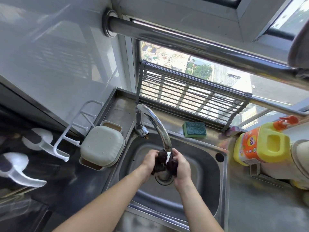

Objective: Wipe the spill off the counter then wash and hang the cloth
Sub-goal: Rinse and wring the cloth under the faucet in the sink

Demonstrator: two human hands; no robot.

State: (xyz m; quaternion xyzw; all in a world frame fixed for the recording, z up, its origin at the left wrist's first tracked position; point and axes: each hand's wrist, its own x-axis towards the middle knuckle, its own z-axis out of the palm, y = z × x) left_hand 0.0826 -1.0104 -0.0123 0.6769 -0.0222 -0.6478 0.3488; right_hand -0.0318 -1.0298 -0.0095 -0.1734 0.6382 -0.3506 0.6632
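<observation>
1 cloth (164, 162): dark, nubbly fabric, bunched into a wad, held over the middle of the sink directly above the drain (163, 177), under the spout.

2 hands: left hand (148, 162) and right hand (181, 166), bare, 1 on each side of the wad, fingers curled tight around it, pressing it from both sides.

1 tap (153, 122): chromed metal, curved gooseneck, rooted at the back left corner of the sink; 1 white stream of water runs from its spout onto the cloth.

1 sink (207, 164): stainless steel, rectangular basin with rounded corners, brushed and dull; 1 round dark hole at its back right corner.

1 sponge (194, 129): rectangular, green scouring face over a yellow-green foam layer, lying on the back rim of the sink, right of the tap.

1 detergent bottle (260, 144): yellow plastic, orange label, moulded handle, orange pump top, lying tilted at the right edge of the counter (260, 206).

1 lidded box (102, 144): pale grey-green plastic, rounded square, on the counter just beside the left rim of the sink.

1 wall rack (73, 129): white, thin bars with knobbed pegs, on the left wall.

1 drying rack (189, 96): grey parallel rods, propped against the window behind the sink.

1 rail (192, 41): polished steel tube, running across above the window.
</observation>
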